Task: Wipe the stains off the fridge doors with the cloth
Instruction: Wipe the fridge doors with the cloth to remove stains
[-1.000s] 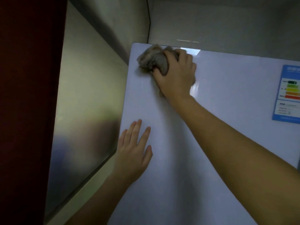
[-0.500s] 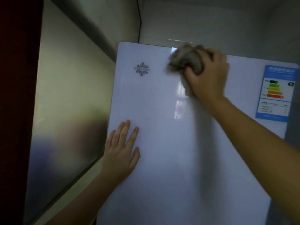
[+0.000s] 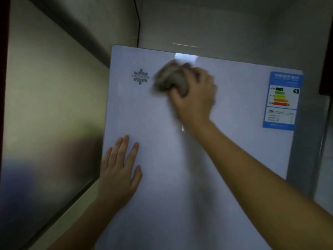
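A glossy white fridge door (image 3: 162, 195) fills the middle of the head view. My right hand (image 3: 195, 98) grips a bunched grey cloth (image 3: 171, 78) and presses it against the upper part of the door, just right of a grey snowflake logo (image 3: 141, 77). Hand and cloth are blurred by motion. My left hand (image 3: 118, 175) lies flat on the door near its left edge, fingers spread, holding nothing. No stain is clear to see on the door.
A blue energy label (image 3: 282, 101) is stuck at the door's upper right. A shiny metal panel (image 3: 50, 114) runs along the left of the fridge. Grey wall (image 3: 216, 24) rises behind the fridge top, and a dark edge (image 3: 327, 60) shows at the far right.
My right hand swept the cloth from the door's top left corner to the right, then back left and a little lower, beside the logo. My left hand stayed flat on the door.
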Available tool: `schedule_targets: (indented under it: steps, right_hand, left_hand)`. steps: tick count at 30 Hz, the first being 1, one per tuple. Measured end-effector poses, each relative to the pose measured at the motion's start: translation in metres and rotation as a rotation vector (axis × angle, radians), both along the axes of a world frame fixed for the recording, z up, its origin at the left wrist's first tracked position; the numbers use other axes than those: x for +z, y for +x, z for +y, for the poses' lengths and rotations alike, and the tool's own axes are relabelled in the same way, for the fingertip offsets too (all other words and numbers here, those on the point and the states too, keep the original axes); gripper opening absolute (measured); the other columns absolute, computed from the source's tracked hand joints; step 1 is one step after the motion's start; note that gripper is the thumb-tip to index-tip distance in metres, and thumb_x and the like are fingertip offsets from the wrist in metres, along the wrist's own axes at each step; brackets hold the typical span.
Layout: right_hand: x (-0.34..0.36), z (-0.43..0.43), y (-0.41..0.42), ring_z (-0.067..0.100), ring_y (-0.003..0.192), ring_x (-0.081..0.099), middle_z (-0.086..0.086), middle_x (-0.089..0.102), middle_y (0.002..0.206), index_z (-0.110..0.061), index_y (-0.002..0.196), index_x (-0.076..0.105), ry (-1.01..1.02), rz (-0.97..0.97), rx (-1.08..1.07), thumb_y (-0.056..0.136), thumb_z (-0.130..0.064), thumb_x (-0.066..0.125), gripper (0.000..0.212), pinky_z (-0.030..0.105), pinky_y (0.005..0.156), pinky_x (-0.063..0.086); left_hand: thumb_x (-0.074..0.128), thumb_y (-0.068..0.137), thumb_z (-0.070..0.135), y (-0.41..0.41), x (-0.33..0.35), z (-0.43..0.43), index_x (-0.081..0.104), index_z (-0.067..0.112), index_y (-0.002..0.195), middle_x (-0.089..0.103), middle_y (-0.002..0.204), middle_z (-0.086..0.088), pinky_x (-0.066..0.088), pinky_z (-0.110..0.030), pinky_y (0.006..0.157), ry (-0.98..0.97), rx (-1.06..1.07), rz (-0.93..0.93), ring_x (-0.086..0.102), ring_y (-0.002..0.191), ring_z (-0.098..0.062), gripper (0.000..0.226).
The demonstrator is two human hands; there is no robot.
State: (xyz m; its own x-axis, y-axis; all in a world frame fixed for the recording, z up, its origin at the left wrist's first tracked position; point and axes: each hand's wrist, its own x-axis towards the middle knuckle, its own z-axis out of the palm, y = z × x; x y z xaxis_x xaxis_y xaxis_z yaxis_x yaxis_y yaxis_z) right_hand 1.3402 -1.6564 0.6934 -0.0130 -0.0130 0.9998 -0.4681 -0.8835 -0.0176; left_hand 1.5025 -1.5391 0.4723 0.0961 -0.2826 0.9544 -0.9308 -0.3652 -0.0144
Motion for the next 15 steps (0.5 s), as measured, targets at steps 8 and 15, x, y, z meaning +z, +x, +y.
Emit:
schedule_targets:
  steps: [8,15]
  right_hand:
    - [-0.063,0.008,0.032,0.036,0.115,0.058,0.014,0.064,0.13,-0.017,0.13,0.069,-0.283,0.346,0.009,0.073,-0.042,0.075,0.062,0.047,0.094,0.046]
    - [-0.012,-0.075,-0.128,0.028,0.122,0.05,0.007,0.055,0.134,-0.03,0.143,0.057,0.064,-0.089,-0.058,0.083,-0.045,0.07,0.063,0.04,0.104,0.038]
  left_hand:
    - [0.036,0.094,0.046,-0.005,0.002,0.0,0.033,0.013,0.155,0.024,0.164,-0.016,0.013,-0.045,0.124,0.024,0.0,0.043,0.021,0.153,-0.033,0.07]
    - [0.035,0.092,0.045,-0.008,0.002,-0.002,0.035,0.009,0.154,0.022,0.165,-0.017,0.009,-0.044,0.125,0.021,0.002,0.06,0.02,0.153,-0.034,0.071]
